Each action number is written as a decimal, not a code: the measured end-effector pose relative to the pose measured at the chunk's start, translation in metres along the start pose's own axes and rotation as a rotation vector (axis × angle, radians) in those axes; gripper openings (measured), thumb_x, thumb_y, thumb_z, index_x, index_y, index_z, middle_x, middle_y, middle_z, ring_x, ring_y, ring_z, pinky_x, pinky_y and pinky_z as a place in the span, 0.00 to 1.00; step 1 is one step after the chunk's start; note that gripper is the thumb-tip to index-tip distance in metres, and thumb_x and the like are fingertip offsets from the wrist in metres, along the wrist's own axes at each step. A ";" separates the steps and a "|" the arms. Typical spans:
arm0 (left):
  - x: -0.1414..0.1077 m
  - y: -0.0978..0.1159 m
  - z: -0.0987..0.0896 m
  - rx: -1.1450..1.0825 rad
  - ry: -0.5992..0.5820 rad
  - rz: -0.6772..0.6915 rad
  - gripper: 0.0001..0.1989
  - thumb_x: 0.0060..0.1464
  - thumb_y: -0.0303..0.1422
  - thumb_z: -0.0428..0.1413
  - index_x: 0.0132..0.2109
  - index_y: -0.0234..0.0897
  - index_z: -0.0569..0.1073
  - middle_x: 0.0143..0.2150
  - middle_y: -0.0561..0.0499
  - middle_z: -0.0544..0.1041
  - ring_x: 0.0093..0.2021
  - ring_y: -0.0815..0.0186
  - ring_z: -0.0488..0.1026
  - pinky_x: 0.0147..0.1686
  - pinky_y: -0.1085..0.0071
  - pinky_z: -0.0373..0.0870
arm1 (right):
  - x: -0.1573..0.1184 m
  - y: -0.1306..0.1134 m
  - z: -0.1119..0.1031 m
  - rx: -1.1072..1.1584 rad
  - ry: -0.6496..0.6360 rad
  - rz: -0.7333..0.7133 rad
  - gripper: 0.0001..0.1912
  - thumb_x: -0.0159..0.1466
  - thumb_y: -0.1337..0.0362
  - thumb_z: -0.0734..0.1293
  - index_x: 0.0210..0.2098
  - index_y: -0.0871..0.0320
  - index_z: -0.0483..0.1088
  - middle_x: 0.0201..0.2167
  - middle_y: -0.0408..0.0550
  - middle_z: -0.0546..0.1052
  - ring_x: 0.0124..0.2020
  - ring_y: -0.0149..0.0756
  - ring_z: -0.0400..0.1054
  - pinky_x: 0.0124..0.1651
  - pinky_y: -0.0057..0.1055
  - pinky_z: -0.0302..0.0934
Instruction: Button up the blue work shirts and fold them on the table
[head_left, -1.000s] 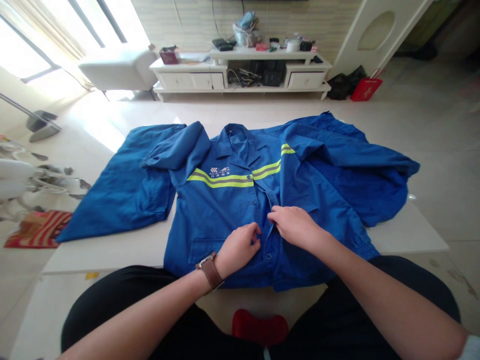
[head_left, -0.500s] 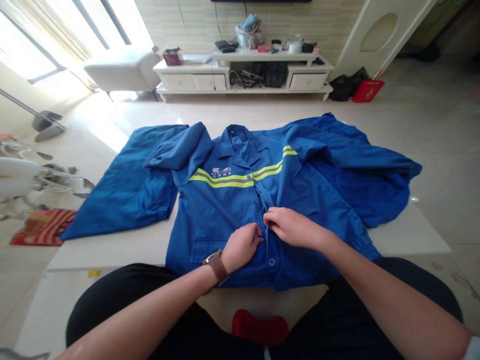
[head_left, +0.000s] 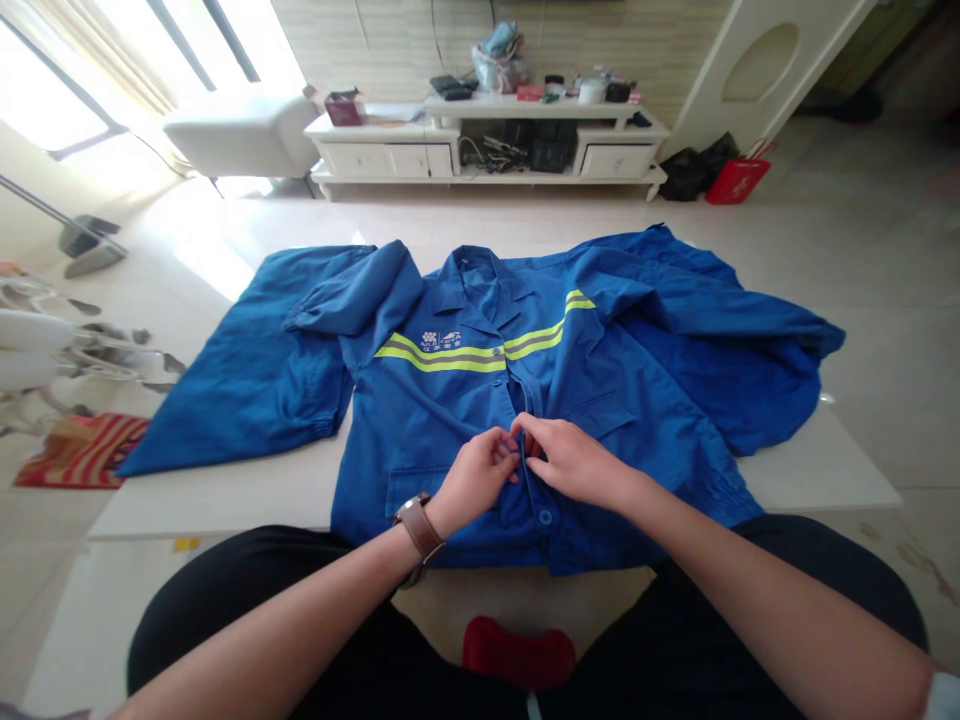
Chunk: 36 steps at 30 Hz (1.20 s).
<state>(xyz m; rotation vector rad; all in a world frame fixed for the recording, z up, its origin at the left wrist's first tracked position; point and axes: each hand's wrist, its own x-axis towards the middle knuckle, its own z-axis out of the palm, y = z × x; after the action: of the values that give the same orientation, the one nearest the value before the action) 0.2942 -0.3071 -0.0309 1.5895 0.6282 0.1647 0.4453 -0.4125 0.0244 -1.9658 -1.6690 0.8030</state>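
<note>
A blue work jacket (head_left: 435,420) with yellow-and-grey reflective stripes lies face up, collar away from me. My left hand (head_left: 478,478), a brown-strapped watch (head_left: 420,524) on its wrist, pinches the jacket's front edge at mid-placket. Against it, my right hand (head_left: 574,458) grips the facing edge, its fingertips nearly touching the left ones. Whatever button sits between the fingers is hidden. Lower on the front a button (head_left: 545,517) shows, and others are visible near the stripe. The jacket's sleeves lie across folded blue garments on both sides.
The jacket rests on a white table (head_left: 225,505). Folded blue cloth (head_left: 240,370) lies at left, more blue cloth (head_left: 772,400) at right. A red object (head_left: 517,652) is below, between my knees. Beyond stand a white TV cabinet (head_left: 375,160) and a red bag (head_left: 739,180).
Both hands have shifted slightly up and closer together on the placket, lifting the jacket's edge between them. The left fingers are now more raised. The other garments stay put.
</note>
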 end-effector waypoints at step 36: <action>0.000 0.015 0.003 0.020 0.169 0.055 0.05 0.60 0.33 0.57 0.41 0.37 0.72 0.27 0.57 0.75 0.25 0.68 0.77 0.26 0.75 0.66 | -0.003 0.011 0.005 0.524 0.263 0.258 0.28 0.46 0.69 0.64 0.48 0.52 0.60 0.39 0.37 0.65 0.21 0.21 0.59 0.24 0.23 0.53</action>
<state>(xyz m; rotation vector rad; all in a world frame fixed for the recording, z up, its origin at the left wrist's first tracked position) 0.3001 -0.3095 -0.0172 1.6242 0.7190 0.3375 0.4499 -0.4176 0.0140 -1.8251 -0.9457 0.9135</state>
